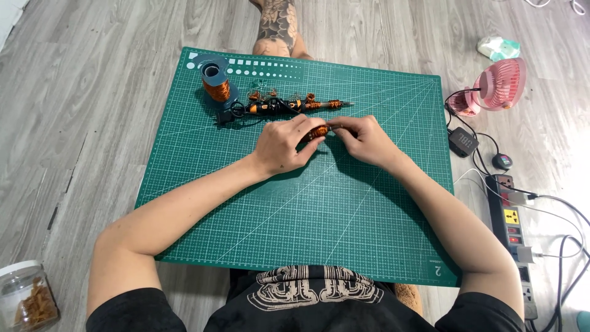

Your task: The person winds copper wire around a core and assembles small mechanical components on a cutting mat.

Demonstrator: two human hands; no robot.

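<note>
My left hand [284, 142] and my right hand [362, 138] meet over the upper middle of a green cutting mat [319, 215]. Between the fingers of both sits a small coil of copper wire [318, 131], pinched from each side. Just beyond my hands lies a black and orange tool [279, 107] with several small copper coils threaded on its shaft. A spool of copper wire [215, 83] stands at the mat's far left corner area.
A pink desk fan [501, 85] and a power strip [513, 227] with cables lie on the wooden floor at the right. A clear jar [27, 298] stands at the lower left. A person's tattooed leg [275, 27] rests beyond the mat.
</note>
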